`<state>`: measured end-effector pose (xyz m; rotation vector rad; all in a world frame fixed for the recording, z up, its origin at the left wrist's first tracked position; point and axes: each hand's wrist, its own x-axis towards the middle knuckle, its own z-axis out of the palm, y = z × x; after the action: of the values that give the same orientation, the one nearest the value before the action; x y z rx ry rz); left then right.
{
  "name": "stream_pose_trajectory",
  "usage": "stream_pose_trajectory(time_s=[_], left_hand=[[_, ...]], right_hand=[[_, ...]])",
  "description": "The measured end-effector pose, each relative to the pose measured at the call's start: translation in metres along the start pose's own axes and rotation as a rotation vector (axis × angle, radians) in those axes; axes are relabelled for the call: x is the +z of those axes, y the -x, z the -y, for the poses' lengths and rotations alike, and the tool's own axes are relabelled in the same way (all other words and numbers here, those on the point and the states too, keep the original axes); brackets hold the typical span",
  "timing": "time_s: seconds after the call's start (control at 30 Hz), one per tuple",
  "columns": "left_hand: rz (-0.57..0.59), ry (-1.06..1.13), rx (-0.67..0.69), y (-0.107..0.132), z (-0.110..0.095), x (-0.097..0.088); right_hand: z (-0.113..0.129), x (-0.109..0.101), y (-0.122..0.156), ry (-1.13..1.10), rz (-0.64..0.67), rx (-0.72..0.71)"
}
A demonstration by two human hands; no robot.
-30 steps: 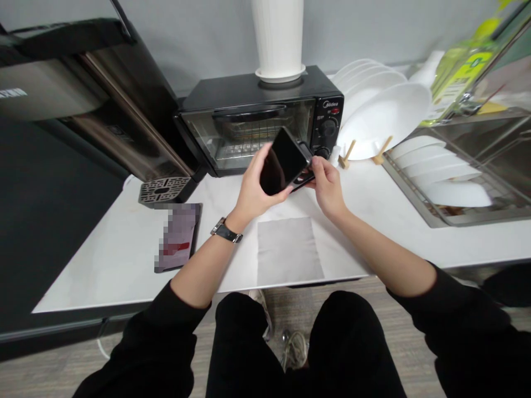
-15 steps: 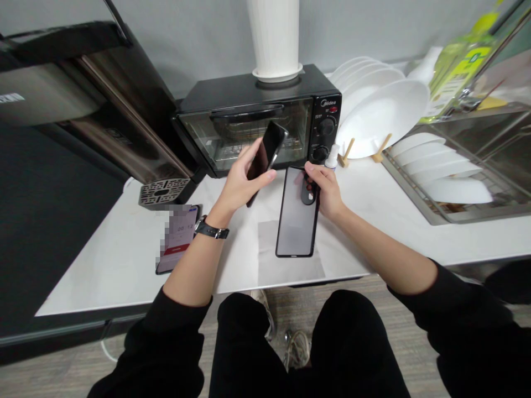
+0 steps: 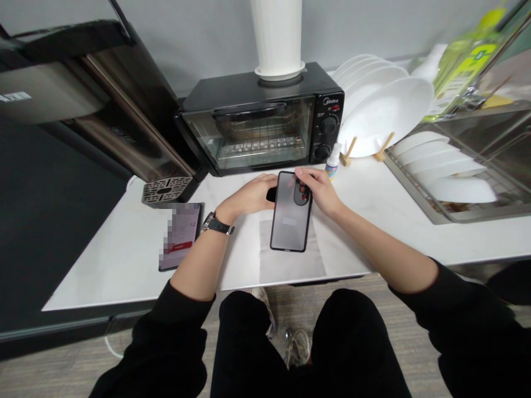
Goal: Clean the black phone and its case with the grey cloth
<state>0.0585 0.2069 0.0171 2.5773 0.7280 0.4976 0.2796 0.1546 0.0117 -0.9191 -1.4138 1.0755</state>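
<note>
My right hand (image 3: 319,190) pinches the top edge of a translucent phone case (image 3: 289,221) with a black rim, holding it over the grey cloth (image 3: 290,262) on the white counter (image 3: 124,260). My left hand (image 3: 249,196) rests low on the counter just left of the case, with its fingers curled. A black piece of the dark phone (image 3: 271,193) shows at its fingertips; the rest is hidden behind the case.
A second phone (image 3: 180,235) with a lit screen lies left of my wrist. Behind stand a black toaster oven (image 3: 261,124), a small spray bottle (image 3: 333,160), white plates (image 3: 385,116) in a rack and a large dark appliance (image 3: 103,105).
My left hand has come down from in front of the oven to the counter with the dark phone. My right hand pulled the case off it and now holds the case flat over the cloth.
</note>
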Motion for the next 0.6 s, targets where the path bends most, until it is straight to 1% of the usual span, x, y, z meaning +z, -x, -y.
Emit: stream_pose_trajectory(time_s=[0.1,0.17,0.27,0.33,0.37,0.4,0.43,0.47,0.5,0.53,0.57,0.6], left_hand=[[0.041,-0.004,0.065,-0.001,0.004,0.005],[0.024,0.011,0.077,-0.002,0.006,0.009],[0.013,0.015,0.052,-0.001,0.009,0.01],[0.022,0.023,0.014,0.002,0.009,0.007],[0.008,0.034,-0.017,0.006,0.008,0.005],[-0.033,0.054,-0.059,0.01,0.004,0.002],[-0.1,0.089,-0.112,0.015,-0.002,0.0],[-0.181,0.13,-0.174,0.021,-0.01,-0.001],[-0.287,0.184,-0.249,0.027,-0.019,-0.001],[-0.348,0.258,-0.315,0.034,-0.03,0.001],[-0.354,0.319,-0.362,0.041,-0.042,0.005],[-0.345,0.335,-0.393,0.048,-0.053,0.009]], right_hand=[[0.0,0.0,-0.001,0.037,-0.014,-0.006],[0.0,0.0,-0.001,0.045,-0.024,-0.012],[-0.002,-0.001,-0.001,0.049,-0.02,-0.028],[-0.003,-0.002,0.0,0.06,-0.023,-0.029],[-0.004,-0.002,0.0,0.067,-0.028,-0.026],[-0.004,-0.003,0.001,0.072,-0.034,-0.024],[-0.004,-0.003,0.0,0.072,-0.04,-0.02],[-0.005,-0.002,0.0,0.066,-0.049,-0.014],[-0.005,-0.001,0.0,0.055,-0.064,-0.007],[-0.005,0.0,-0.001,0.041,-0.088,0.0],[-0.004,0.002,-0.002,0.029,-0.114,0.006],[-0.004,0.004,-0.001,0.018,-0.132,0.012]])
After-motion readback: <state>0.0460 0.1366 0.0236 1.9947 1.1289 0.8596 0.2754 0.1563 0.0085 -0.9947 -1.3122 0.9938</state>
